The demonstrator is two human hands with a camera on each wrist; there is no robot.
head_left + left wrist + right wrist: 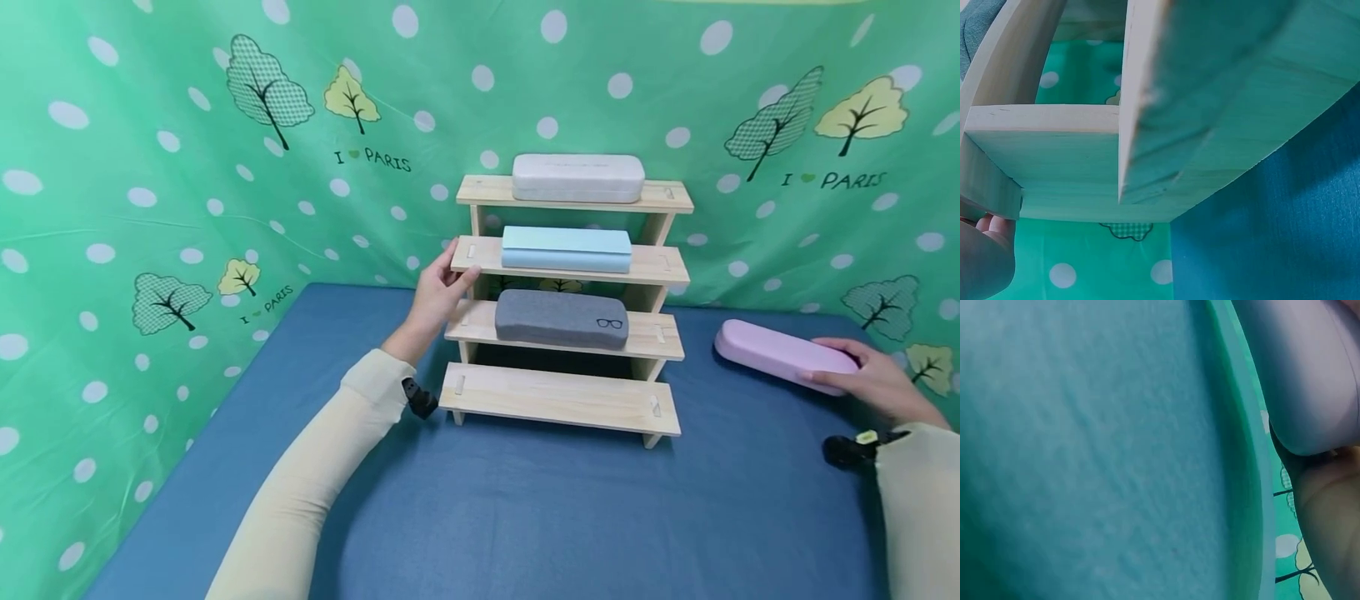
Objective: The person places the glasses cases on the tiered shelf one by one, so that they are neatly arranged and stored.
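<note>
My left hand (437, 292) grips the left end of the second board from the top of a stepped wooden shelf (558, 398); in the left wrist view, fingers (1000, 226) show at the board's edge. Off to the shelf's right, my right hand (873, 379) holds the near end of a lilac glasses case (780, 354), thumb on the near side. That case (1310, 381) also fills the upper right of the right wrist view. A white glasses case (577, 178) lies on the top board, a light blue one (566, 249) on the second, and a grey fabric one (561, 318) on the third.
The shelf stands on a blue cloth-covered table (495, 508). Behind and to the left hangs a green curtain (187, 142) with white dots and printed trees. The lowest board bears no case. Each wrist wears a small black camera (420, 398).
</note>
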